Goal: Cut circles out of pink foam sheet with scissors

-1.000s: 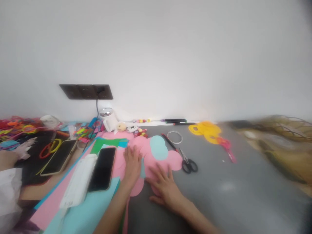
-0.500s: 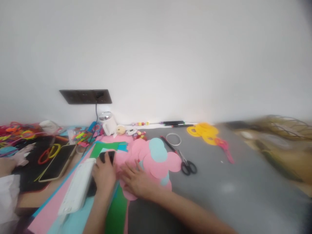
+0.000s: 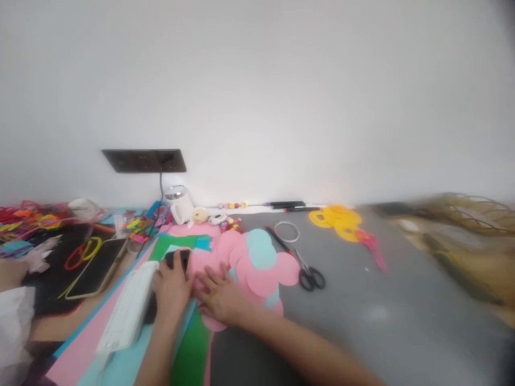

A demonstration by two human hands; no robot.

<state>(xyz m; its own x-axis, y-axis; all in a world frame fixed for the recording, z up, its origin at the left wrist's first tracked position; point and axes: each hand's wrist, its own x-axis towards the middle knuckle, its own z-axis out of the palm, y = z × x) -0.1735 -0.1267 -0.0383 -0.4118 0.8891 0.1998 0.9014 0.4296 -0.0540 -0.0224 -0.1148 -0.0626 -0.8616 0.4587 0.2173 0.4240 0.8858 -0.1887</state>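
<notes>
We are resting our loosely spread left hand [image 3: 173, 287] on a black rectangular phone [image 3: 151, 310], spread right hand [image 3: 221, 295] on pink paper discs [image 3: 262, 281]; flat grey tabletop [image 3: 341, 316] is stretching rightward past their edges.

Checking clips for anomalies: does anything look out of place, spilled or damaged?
No spill or damage stands out. Slightly odd: a black-screened rectangular phone, partly under the left hand, lies on coloured paper sheets, though it isn't craft material.

Wall [image 3: 273, 96]: evenly bright
Desk [image 3: 402, 343]: pale glare at your right
Hands [image 3: 173, 287] [image 3: 223, 297]: yours look slightly soft
Right edge: smeared
</notes>
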